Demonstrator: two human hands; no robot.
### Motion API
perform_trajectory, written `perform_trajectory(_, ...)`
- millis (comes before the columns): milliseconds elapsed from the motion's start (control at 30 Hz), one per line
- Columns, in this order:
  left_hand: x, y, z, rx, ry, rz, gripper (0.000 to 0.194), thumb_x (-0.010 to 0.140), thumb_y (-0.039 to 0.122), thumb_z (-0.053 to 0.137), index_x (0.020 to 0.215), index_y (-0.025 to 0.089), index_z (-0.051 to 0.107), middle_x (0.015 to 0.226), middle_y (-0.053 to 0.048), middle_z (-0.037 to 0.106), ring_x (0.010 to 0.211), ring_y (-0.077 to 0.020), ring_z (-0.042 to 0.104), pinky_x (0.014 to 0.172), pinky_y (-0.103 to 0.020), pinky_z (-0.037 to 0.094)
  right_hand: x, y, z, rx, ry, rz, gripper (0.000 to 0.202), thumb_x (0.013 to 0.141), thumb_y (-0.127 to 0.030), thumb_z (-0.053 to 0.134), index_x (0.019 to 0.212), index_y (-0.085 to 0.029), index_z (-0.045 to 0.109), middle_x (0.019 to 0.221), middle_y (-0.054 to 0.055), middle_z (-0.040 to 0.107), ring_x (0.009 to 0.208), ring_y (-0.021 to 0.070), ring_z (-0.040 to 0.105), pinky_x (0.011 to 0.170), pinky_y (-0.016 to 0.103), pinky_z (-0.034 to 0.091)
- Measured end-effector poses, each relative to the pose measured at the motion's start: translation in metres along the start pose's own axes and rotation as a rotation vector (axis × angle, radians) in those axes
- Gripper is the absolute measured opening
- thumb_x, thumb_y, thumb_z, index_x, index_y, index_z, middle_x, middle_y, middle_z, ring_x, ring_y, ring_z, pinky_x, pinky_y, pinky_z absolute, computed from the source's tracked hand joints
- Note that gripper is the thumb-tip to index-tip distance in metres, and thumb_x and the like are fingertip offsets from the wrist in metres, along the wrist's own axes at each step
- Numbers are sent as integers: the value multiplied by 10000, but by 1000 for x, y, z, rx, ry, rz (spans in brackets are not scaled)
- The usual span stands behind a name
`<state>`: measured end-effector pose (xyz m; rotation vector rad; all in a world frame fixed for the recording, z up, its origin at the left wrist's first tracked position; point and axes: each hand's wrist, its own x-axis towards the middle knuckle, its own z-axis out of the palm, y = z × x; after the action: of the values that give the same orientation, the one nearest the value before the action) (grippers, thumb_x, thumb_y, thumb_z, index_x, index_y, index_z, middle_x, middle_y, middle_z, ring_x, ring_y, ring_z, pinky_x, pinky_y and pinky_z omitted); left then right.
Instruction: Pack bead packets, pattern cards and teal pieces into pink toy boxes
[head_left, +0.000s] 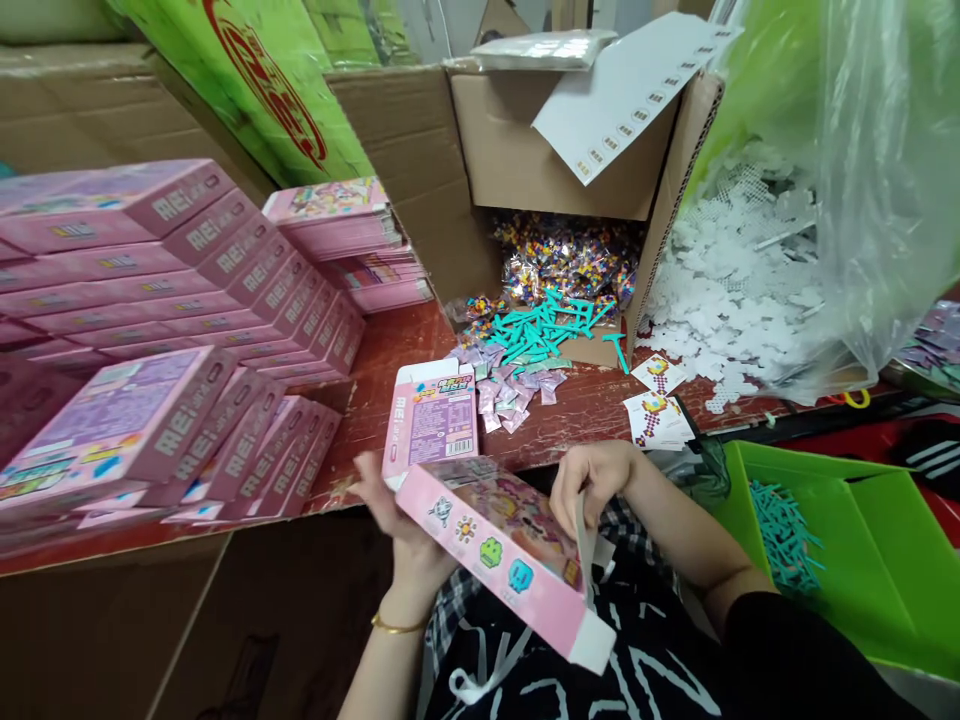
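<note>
A pink printed cardboard box (504,572) is tilted over my lap, its open white end flap pointing to the lower right. My left hand (411,532) supports the box from beneath at its far left end, with some fingers hidden behind it. At the open end, my right hand (592,482) pinches a pale flap of the box. Just beyond, a second pink box (433,415) lies on the red table (360,400). Small lilac packets (517,390), turquoise plastic pieces (536,330) and printed cards (658,415) with a pixel-style wand picture lie nearby.
Stacked pink boxes (172,290) fill the left side. An open carton (555,150) holds bags of coloured beads (566,265). White perforated pieces (742,270) heap up at the right beside clear plastic. A green bin (862,560) with turquoise sticks (784,535) stands at lower right.
</note>
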<state>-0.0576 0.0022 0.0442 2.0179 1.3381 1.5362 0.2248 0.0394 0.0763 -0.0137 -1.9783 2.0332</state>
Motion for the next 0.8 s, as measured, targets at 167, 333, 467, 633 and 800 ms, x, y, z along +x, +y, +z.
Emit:
perform_trajectory(167, 10, 6, -17, 205, -266, 259, 1010, 640, 285, 833, 1483, 259, 276, 1515, -138, 391, 1402, -365, 349, 1191, -582, 137, 5, 13, -29, -2, 225, 153, 580, 691, -593, 747, 883, -46, 718, 818, 129, 717, 681, 177, 674, 617, 238, 528)
perform_trajectory(333, -13, 1, 14, -47, -466, -75, 488, 674, 392, 811, 1067, 180, 616, 903, -48, 735, 777, -202, 702, 753, -307, 571, 18, 61, -93, -485, 1088, 202, 453, 908, -493, 527, 1152, -132, 652, 1106, 139, 698, 1007, 213, 668, 909, 349, 518)
perform_trajectory(467, -28, -11, 24, -101, -498, -284, 441, 660, 420, 813, 973, 171, 629, 842, -36, 725, 736, -190, 679, 693, -296, 559, 18, 104, -116, -919, 1312, 539, 376, 873, -165, 553, 1241, -135, 623, 1350, 138, 577, 1318, 236, 473, 1159, 399, 292)
perform_trajectory(633, -36, -20, 27, -138, -481, -390, 450, 652, 420, 814, 976, 167, 630, 895, -49, 725, 788, -198, 677, 750, -320, 553, 13, 131, -92, -1068, 1264, 576, 285, 901, -171, 506, 1112, -170, 698, 1249, 108, 654, 1207, 232, 572, 1090, 359, 386)
perform_trajectory(800, -40, -22, 36, -126, -480, -395, 409, 676, 424, 792, 943, 163, 626, 866, -43, 714, 759, -186, 658, 717, -307, 541, 2, 116, -95, -892, 1524, 373, 222, 884, -253, 545, 986, -182, 730, 1154, 96, 696, 1129, 223, 616, 1038, 348, 434)
